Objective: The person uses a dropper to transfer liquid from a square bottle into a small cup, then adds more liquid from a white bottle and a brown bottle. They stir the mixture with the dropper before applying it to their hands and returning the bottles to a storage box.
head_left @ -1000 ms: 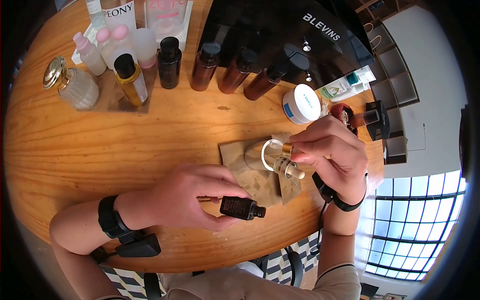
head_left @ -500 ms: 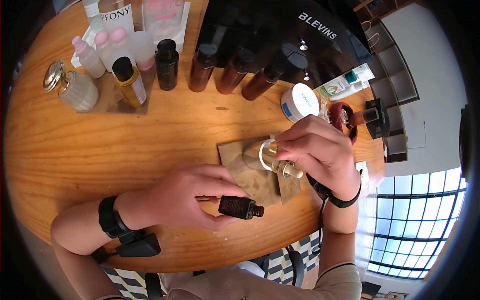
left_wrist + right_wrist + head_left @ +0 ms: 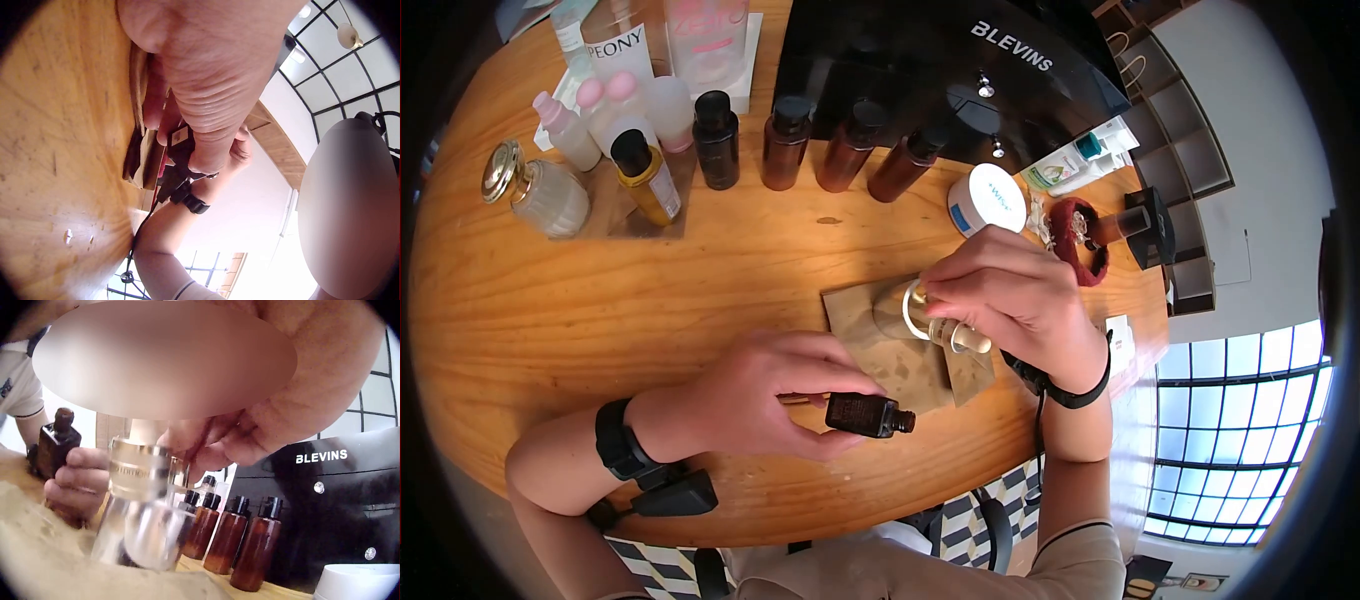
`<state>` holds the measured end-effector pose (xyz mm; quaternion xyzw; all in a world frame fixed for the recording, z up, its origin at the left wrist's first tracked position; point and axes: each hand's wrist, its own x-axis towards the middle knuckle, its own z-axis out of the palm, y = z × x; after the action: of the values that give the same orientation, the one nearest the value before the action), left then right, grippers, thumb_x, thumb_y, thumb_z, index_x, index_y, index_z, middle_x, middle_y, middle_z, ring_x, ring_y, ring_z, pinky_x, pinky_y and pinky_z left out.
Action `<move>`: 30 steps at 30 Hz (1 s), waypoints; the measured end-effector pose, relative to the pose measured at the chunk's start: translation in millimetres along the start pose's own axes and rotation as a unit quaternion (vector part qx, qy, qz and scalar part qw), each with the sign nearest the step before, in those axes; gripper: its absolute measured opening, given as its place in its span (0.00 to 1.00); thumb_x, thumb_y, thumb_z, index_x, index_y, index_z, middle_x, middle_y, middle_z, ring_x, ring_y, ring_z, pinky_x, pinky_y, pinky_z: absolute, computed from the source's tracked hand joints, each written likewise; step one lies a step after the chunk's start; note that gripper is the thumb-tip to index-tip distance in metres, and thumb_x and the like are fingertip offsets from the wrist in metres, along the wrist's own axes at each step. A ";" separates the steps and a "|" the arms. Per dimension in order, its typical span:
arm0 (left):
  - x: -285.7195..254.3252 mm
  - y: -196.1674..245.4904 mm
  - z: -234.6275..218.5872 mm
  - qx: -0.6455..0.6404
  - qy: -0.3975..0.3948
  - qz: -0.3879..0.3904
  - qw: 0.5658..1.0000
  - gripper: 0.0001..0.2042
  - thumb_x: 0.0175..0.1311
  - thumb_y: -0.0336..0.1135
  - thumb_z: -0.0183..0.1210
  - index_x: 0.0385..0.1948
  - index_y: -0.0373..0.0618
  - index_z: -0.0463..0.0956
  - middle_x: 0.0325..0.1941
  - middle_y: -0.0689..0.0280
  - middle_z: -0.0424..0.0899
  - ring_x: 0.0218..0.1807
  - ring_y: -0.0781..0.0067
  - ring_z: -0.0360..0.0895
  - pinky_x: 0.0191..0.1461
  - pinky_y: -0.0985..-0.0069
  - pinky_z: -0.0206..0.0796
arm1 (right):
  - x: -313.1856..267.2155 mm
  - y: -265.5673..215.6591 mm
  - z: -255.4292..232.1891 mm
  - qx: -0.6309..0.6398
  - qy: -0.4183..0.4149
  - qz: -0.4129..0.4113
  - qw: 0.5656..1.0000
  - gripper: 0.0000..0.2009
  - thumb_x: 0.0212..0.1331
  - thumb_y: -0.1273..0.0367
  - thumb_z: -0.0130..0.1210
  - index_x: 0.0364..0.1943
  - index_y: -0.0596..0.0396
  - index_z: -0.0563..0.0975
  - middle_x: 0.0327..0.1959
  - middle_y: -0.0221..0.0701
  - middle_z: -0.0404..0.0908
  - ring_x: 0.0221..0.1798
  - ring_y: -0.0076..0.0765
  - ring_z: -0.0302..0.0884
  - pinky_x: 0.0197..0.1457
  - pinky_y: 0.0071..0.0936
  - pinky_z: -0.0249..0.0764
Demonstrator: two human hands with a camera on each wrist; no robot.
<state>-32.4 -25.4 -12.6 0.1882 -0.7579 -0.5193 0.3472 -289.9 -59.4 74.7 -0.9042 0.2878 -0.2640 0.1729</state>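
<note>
My left hand (image 3: 770, 390) grips a small dark brown square bottle (image 3: 862, 414) between thumb and fingers. It lies tilted, its uncapped threaded neck pointing right. Thumb and fingertips of my right hand (image 3: 1015, 305) pinch a small gold dropper cap (image 3: 178, 472), mostly covered by the fingers, right at the pale rim of a clear glass (image 3: 908, 312). Beside that glass is a clear dropper bottle with a gold collar (image 3: 139, 467) and a cream bulb (image 3: 971, 340). Brown paper (image 3: 860, 300) lies under both. In the left wrist view, my left hand hides most of its bottle.
Behind stand several dark brown bottles (image 3: 848, 150) in front of a black BLEVINS box (image 3: 900, 70). To the right are a white jar (image 3: 987, 200) and a red fuzzy band (image 3: 1062, 235). A yellow bottle (image 3: 647, 185) and ribbed jar (image 3: 550, 200) stand at the left.
My right hand has shifted left and slightly down toward the glass, and the gold cap is now largely hidden by the fingers. My left hand keeps its hold. The head view has turned slightly.
</note>
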 end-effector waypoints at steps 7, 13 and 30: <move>1.0 1.7 -1.2 0.015 -0.008 -0.004 1.000 0.18 0.47 0.29 0.76 0.43 0.43 0.86 0.37 0.64 0.85 0.35 0.72 0.84 0.40 0.78 0.77 | -3.5 -4.6 -10.0 0.007 0.018 0.029 0.999 0.06 0.51 0.75 0.68 0.30 0.62 0.82 0.34 0.35 0.83 0.36 0.41 0.79 0.38 0.33 0.75; 2.0 4.3 -4.0 0.018 -0.019 -0.017 1.000 0.18 0.46 0.30 0.76 0.42 0.44 0.86 0.37 0.64 0.85 0.35 0.71 0.84 0.40 0.77 0.76 | -3.5 -3.1 -11.1 0.014 0.006 0.013 1.000 0.07 0.51 0.74 0.69 0.30 0.62 0.83 0.34 0.36 0.84 0.36 0.40 0.81 0.38 0.31 0.74; 2.2 7.9 -3.8 0.016 -0.017 -0.032 0.999 0.18 0.44 0.29 0.76 0.41 0.43 0.87 0.37 0.62 0.86 0.36 0.69 0.84 0.41 0.76 0.76 | -7.0 4.0 -8.1 0.019 0.045 -0.001 0.999 0.07 0.52 0.72 0.69 0.30 0.61 0.83 0.32 0.35 0.83 0.34 0.40 0.80 0.35 0.30 0.74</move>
<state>-30.5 -26.3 -3.8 0.2092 -0.7652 -0.5211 0.3149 -301.2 -59.6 76.7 -0.8884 0.2890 -0.3100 0.1766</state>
